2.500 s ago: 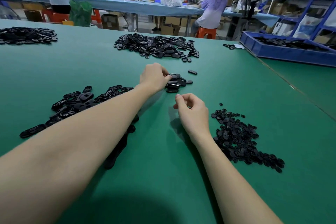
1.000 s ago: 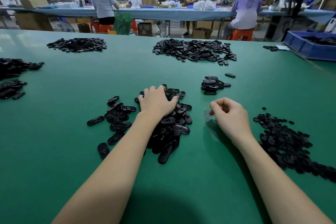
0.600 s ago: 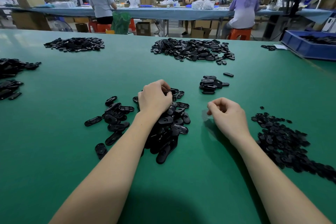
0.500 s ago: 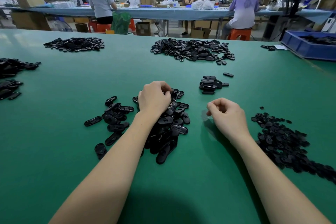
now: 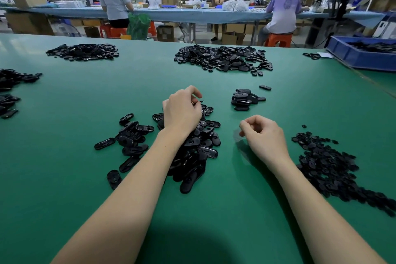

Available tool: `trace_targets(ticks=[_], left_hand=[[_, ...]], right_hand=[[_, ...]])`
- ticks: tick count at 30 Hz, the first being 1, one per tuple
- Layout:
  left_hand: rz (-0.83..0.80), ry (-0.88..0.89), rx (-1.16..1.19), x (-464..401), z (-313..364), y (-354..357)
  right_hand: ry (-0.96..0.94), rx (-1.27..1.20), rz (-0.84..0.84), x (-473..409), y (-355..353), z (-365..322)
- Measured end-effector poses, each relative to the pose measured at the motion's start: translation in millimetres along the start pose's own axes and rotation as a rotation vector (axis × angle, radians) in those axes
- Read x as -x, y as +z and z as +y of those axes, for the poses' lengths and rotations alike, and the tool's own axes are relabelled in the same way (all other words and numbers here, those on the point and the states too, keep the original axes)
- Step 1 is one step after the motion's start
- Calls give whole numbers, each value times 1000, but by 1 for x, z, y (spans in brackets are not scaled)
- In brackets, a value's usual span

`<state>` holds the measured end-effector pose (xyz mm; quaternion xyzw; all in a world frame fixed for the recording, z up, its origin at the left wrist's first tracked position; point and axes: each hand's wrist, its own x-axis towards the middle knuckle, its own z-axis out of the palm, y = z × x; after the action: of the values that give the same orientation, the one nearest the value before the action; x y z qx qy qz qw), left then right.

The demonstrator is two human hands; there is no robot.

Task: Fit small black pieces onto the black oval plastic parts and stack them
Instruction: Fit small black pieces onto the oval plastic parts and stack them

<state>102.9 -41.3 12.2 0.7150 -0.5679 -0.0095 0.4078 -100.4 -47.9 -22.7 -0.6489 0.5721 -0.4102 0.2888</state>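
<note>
- I am seeing the left hand (image 5: pixel 182 111) sitting over the far end of the near pile of black oval parts (image 5: pixel 192 148), with its fingers (image 5: pixel 196 92) curling down into the pile; whether they are clamping a part I cannot tell, since the hand is hiding its own fingertips
- The right hand (image 5: pixel 264 135) is hovering just above the green table (image 5: pixel 235 210), to the right of that pile, with its fingers curling in toward the thumb; I cannot tell whether anything small is being pinched there
- The heap of small black pieces (image 5: pixel 330 163) is lying to the right of the right hand and trailing toward the near right edge
- A small stack of finished ovals (image 5: pixel 243 99) is sitting farther off, between the two hands, with one loose oval (image 5: pixel 265 87) lying just beyond it
- Larger piles are lying across the far side: one at far centre (image 5: pixel 222 58), one at far left (image 5: pixel 83 51), and more at the left edge (image 5: pixel 12 79)
- A blue bin (image 5: pixel 360 55) is standing at the far right, holding dark parts
- People are working at a long blue table (image 5: pixel 192 14) in the background
</note>
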Motion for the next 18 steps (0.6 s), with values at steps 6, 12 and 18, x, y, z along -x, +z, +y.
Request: trace_targets(ticks=[6,12,18], left_hand=[[-140,182,181,12,34,16],[-251,349,315,31,58,35],[-298,342,420,40,68,38]], right_hand=[[59,-160,7,-3,-5,-6],[147,-338,-71,-12,-36,-13],[169,-244,-175,-19,-69,-12]])
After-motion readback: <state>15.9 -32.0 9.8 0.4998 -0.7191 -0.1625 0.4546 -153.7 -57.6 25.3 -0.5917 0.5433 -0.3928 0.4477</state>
